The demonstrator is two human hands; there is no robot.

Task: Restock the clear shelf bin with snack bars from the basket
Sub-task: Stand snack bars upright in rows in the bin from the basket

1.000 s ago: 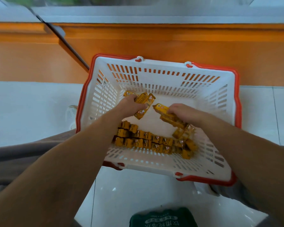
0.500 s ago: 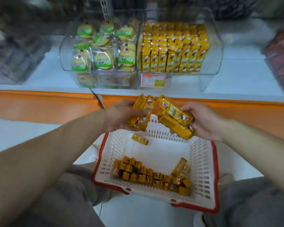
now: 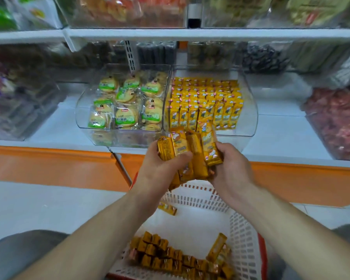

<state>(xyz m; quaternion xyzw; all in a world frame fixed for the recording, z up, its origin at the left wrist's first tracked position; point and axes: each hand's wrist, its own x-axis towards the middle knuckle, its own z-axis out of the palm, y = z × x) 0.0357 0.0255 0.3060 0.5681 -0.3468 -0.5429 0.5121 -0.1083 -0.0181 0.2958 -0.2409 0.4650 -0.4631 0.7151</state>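
White shelf ahead, clear bin on it. Hold snack bars snug, left grip and right grip curled round them (above the basket, near the bin). Line up ends, then stand upright inside.

My feed: bright, even light, faint shadows. Slight sheen on clear bin. Upper shelf bowed, blurred.

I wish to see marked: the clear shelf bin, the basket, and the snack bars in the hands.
clear shelf bin [image 3: 249, 121]: head view, right clear wall.
basket [image 3: 241, 239]: head view, white right wall.
held snack bars [image 3: 180, 145]: head view, front wrapper.
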